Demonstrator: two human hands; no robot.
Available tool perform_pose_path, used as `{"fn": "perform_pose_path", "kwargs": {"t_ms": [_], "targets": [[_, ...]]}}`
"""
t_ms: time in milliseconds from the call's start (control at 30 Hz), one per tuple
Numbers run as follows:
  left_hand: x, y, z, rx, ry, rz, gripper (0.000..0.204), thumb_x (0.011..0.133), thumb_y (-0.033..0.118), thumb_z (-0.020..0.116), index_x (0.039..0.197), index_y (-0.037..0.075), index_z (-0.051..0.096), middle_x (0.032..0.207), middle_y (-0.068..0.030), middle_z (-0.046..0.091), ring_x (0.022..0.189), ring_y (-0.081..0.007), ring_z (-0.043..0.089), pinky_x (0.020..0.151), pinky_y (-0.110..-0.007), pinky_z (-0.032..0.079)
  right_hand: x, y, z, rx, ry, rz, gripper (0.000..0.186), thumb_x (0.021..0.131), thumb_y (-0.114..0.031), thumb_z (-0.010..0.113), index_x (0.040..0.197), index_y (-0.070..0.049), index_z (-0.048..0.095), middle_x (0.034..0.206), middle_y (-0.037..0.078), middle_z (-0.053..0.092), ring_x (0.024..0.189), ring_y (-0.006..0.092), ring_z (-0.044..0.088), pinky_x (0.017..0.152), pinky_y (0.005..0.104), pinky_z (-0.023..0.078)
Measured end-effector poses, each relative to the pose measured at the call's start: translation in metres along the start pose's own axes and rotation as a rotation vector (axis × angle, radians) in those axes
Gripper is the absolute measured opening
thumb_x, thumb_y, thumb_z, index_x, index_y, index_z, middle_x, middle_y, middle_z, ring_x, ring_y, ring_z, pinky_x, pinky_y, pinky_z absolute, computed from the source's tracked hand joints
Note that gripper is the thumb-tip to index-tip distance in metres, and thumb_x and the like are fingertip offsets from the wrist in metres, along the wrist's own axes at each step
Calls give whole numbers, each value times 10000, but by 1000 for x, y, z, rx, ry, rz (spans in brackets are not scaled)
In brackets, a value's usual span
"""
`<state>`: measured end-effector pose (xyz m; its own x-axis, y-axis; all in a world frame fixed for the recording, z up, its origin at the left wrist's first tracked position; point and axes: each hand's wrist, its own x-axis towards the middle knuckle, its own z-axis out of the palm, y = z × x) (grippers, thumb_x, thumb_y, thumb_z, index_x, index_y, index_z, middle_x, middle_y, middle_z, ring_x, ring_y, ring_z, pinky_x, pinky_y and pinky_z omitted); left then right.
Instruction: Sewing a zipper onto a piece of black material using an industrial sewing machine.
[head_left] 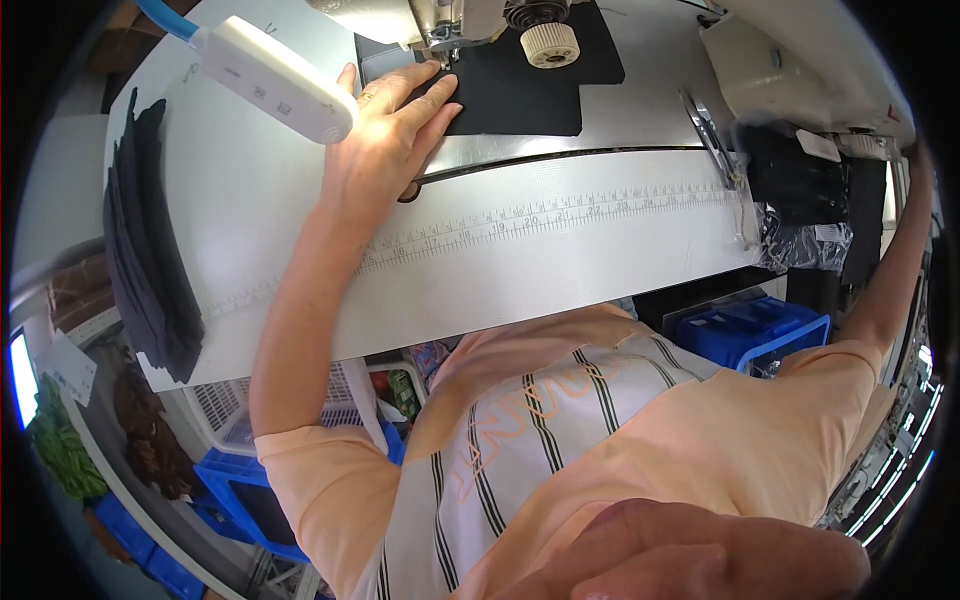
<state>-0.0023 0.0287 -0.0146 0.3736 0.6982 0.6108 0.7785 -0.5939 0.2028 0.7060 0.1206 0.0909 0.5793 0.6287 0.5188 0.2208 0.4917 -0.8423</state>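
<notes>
My left hand [385, 125] lies flat with its fingers stretched out, on the left edge of a piece of black fabric [530, 108]. The fingertips are close beside the presser foot [449, 60] of a sewing machine [810, 65], whose needle area sits over the fabric. My right arm reaches far out to the right, along the machine's end. Only a narrow, dark part of my right hand [920, 158] shows at the picture's rim, near the handwheel end; its fingers are hidden.
A white lamp [280, 80] on a blue cable hangs over my left wrist. Folded dark fabric pieces [150, 240] drape over the table's left edge. Tweezers or snips [708, 130] and bagged black material [800, 180] lie at right. A printed ruler [530, 220] crosses the white table.
</notes>
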Motion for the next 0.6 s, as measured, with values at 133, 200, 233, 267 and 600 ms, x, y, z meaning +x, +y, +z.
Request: {"fn": "perform_pose_path", "kwargs": {"t_ms": [133,200,233,267,600], "targets": [[0,1,-1,9,2,-8,213,828,204,750,1026,124,753,1074,-26,706,942,-213,683,976,-538,425,7,-15,13,-94,108,48,421,1022,-314,420,1340,-51,508,1351,161,543,1251,343,507,1081,500,381],[0,2,-4,-6,-40,-40,235,835,196,745,1064,143,747,1114,-26,697,986,-210,669,1020,-565,380,1,-17,16,-112,131,65,418,1020,-313,420,1343,-62,508,1357,160,540,1260,352,500,1087,512,373],[-1,2,-3,-31,-79,-67,261,841,188,739,1101,162,740,1155,-26,689,1031,-207,656,1064,-592,336,-10,-19,15,-42,143,143,422,1018,-306,430,1333,-37,509,1339,159,551,1261,340,503,1090,503,372],[-1,2,-3,-30,-81,-68,261,841,188,739,1101,162,740,1155,-26,689,1031,-207,656,1064,-592,336,-18,-21,18,28,155,222,426,1016,-299,440,1323,-12,510,1321,158,563,1263,327,505,1093,494,371],[6,2,2,8,-1,22,210,822,202,756,1015,120,751,1089,-23,704,937,-206,682,987,-551,426,-33,-29,27,210,196,113,429,982,-257,529,1301,30,532,1306,163,579,1254,297,522,1092,494,372]]}}
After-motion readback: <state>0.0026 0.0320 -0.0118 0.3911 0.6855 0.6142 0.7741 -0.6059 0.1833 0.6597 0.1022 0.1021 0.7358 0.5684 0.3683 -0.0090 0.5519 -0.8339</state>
